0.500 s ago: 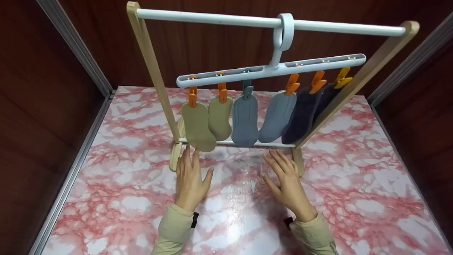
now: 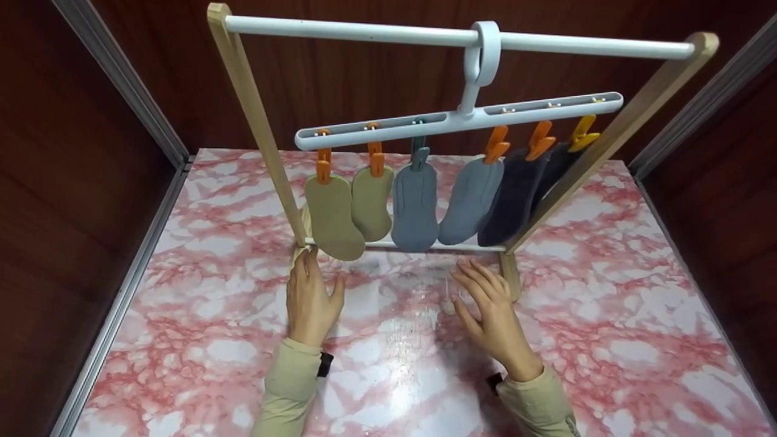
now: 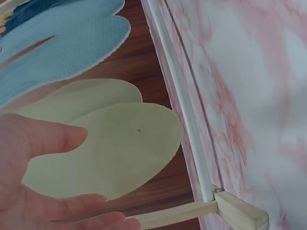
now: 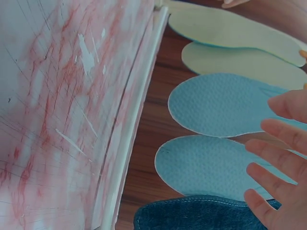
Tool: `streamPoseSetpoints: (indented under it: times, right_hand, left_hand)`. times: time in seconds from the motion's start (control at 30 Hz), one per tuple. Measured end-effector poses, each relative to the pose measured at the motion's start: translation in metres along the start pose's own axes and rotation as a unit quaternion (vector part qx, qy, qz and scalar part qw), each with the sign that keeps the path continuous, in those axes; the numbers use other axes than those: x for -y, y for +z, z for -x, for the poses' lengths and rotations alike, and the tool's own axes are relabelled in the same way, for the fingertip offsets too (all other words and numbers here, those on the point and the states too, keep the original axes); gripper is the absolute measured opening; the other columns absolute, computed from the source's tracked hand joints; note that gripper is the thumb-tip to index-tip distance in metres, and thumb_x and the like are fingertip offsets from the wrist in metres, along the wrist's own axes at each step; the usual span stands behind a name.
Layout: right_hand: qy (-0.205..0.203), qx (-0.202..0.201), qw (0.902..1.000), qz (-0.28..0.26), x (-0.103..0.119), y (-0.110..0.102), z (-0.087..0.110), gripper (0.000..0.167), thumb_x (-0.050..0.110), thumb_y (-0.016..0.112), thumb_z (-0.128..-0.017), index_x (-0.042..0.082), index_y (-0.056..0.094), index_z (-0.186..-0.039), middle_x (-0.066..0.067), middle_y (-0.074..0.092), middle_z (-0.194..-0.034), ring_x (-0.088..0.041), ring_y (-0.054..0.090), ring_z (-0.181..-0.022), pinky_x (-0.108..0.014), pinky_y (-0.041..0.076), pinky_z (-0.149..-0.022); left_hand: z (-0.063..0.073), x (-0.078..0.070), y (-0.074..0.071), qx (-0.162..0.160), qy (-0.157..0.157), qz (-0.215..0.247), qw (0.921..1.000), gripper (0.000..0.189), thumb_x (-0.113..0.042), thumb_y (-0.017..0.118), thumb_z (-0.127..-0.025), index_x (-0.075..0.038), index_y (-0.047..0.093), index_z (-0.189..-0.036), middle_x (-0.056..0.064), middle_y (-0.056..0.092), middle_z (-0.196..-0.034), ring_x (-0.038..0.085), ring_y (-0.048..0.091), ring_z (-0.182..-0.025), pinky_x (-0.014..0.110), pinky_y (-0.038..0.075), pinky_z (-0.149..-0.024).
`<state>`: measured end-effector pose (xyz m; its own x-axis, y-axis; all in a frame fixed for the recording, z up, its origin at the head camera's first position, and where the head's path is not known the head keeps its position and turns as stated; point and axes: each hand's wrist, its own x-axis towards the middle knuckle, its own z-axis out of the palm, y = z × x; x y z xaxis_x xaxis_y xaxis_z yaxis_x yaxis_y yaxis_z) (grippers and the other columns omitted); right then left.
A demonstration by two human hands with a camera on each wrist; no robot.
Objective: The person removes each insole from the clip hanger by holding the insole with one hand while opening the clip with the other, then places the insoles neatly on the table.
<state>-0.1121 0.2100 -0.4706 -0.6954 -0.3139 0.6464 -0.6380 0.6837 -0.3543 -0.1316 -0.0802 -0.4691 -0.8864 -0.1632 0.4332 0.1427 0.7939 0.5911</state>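
Observation:
Insoles hang in a row from a white hanger [image 2: 388,129]. Two are olive-beige [image 2: 332,218], two are grey-blue [image 2: 415,209], and two are dark [image 2: 513,203]. My left hand [image 2: 309,306] is in front of the leftmost insole, at the rack's left foot, with the thumb held apart and nothing in the grasp. Its fingers [image 3: 79,203] appear beside the wooden upright in the left wrist view. My right hand [image 2: 493,312] lies inside the right foot, fingers spread and holding nothing. In the right wrist view, that hand [image 3: 21,158] is not shown; blue insoles [image 4: 211,105] hang beyond my right fingertips.
The hanger hooks over the white top bar [image 2: 352,30] of a wooden rack [image 2: 258,121]. Orange, grey and yellow clips [image 2: 584,133] grip the insoles. A low white bar [image 2: 455,246] joins the rack's feet. Red-and-white marbled table [image 2: 212,346]; dark wood panels [image 2: 79,152] on the sides.
My left hand has moved left, from under the leftmost insole to the rack's left foot. The right hand has barely shifted. The rack sits slightly further left in the head view.

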Motion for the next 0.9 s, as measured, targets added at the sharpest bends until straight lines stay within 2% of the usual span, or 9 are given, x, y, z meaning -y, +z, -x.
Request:
streamPoseSetpoints:
  times: [0.17, 0.47, 0.9]
  right_hand:
    - [0.010, 0.003, 0.9999, -0.006, 0.000, 0.000, 0.001, 0.044, 0.001, 0.070, -0.077, 0.002, 0.063, -0.121, -0.016, 0.060, -0.129, -0.032, 0.046, -0.129, -0.050, 0.029, -0.103]
    - [0.021, 0.006, 0.9997, -0.008, 0.001, 0.004, 0.006, 0.036, 0.001, 0.070, -0.079, 0.002, 0.066, -0.115, -0.014, 0.062, -0.127, -0.032, 0.049, -0.126, -0.052, 0.031, -0.100]
    - [0.014, 0.019, 0.9997, -0.008, 0.008, -0.001, 0.003, 0.034, 0.005, 0.066, -0.083, 0.002, 0.065, -0.117, -0.015, 0.062, -0.127, -0.034, 0.050, -0.124, -0.053, 0.034, -0.099]
  left_hand:
    - [-0.007, 0.005, 0.001, -0.005, -0.005, 0.018, 0.9998, 0.057, -0.015, 0.070, -0.082, 0.008, 0.046, -0.128, 0.029, 0.048, -0.128, 0.045, 0.053, -0.110, 0.056, 0.043, -0.090]
    - [-0.021, 0.002, 0.003, -0.002, -0.013, 0.076, 0.9970, 0.067, -0.010, 0.070, -0.082, 0.012, 0.036, -0.136, 0.032, 0.043, -0.131, 0.044, 0.043, -0.124, 0.053, 0.037, -0.103]
    - [-0.040, -0.005, 0.002, 0.004, -0.018, 0.145, 0.9892, 0.066, 0.002, 0.063, -0.082, 0.012, 0.032, -0.140, 0.032, 0.043, -0.134, 0.046, 0.041, -0.127, 0.052, 0.033, -0.106]
